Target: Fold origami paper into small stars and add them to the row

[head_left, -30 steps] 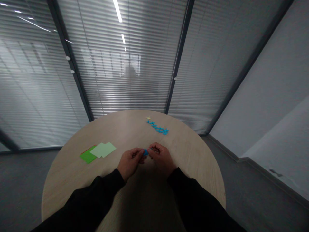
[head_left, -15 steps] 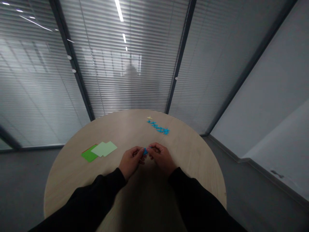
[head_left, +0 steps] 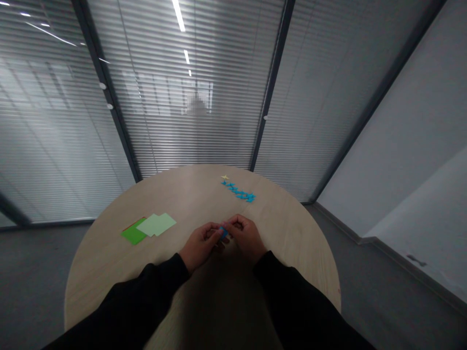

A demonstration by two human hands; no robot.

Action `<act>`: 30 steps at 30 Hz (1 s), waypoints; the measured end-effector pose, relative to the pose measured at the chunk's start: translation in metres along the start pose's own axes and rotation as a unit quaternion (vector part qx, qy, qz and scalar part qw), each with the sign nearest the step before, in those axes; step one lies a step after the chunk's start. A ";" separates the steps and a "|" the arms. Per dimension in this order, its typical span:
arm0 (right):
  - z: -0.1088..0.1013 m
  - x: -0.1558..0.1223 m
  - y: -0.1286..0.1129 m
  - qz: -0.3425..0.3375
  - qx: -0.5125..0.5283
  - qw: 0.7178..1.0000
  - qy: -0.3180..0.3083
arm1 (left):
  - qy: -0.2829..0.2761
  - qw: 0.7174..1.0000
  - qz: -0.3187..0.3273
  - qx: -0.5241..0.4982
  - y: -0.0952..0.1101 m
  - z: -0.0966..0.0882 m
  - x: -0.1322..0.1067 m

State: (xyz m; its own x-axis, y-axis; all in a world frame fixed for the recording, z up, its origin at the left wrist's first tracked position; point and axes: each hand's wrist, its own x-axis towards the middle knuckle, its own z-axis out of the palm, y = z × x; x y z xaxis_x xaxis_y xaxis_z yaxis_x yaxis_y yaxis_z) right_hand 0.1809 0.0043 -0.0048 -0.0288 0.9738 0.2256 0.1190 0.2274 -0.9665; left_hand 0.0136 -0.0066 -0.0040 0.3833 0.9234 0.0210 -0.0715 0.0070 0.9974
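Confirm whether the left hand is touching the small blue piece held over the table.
Touching. The head view shows the left hand with its fingertips pinched on the small blue piece, with no gap between them. The right hand grips the piece from the other side.

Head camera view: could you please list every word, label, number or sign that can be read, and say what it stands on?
None can be read.
The blue paper piece pinched between the left hand and the right hand shows no print.
The green sheets, the row of blue folded pieces and the table look plain.
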 end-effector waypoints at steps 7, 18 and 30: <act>0.003 0.001 0.003 0.016 0.008 1.000 0.012 | 0.007 0.999 0.016 0.029 -0.005 -0.002 0.002; 0.007 -0.002 -0.001 0.021 0.007 1.000 0.014 | 0.018 0.998 0.032 0.041 -0.002 -0.001 0.001; 0.004 0.000 0.003 0.040 0.011 0.998 -0.045 | 0.049 0.995 0.060 0.057 -0.006 -0.001 0.002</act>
State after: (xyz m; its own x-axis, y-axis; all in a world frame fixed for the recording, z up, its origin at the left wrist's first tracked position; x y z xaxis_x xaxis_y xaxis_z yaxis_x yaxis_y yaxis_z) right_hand 0.1776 0.0051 -0.0078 -0.1097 0.9847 0.1356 0.1035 0.1470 -0.9837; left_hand 0.0138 -0.0041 -0.0105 0.2868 0.9479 0.1389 -0.0041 -0.1438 0.9896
